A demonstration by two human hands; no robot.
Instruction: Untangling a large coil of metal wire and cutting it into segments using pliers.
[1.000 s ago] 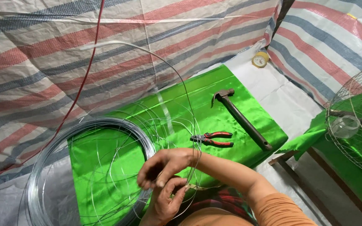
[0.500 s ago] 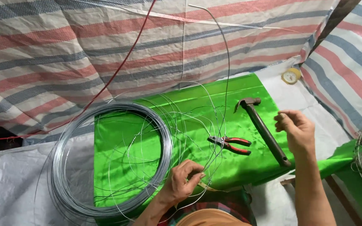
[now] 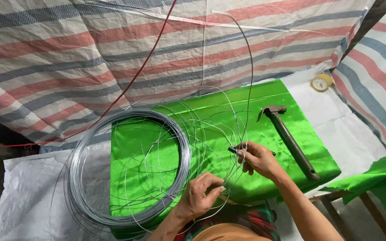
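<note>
Two hands work on thin wire: the right hand (image 3: 258, 158) has come back from near the hammer (image 3: 289, 139) and now grips the pliers (image 3: 237, 151) on the green tabletop (image 3: 309, 156), so the pliers are no longer lying free. The left hand (image 3: 200, 195) has its fingers (image 3: 215, 189) pinched on a loose wire strand (image 3: 228, 178). Beside it lies the big wire coil (image 3: 128, 169), and tangled loops crowd the hands.

- striped tarp (image 3: 90, 49) in red, blue, white as back wall; 2nd panel at rt
- low table w/ shiny green cloth (image 3: 211, 134)
- white woven sheet (image 3: 27, 192) on floor
- soft, even daylight
</note>
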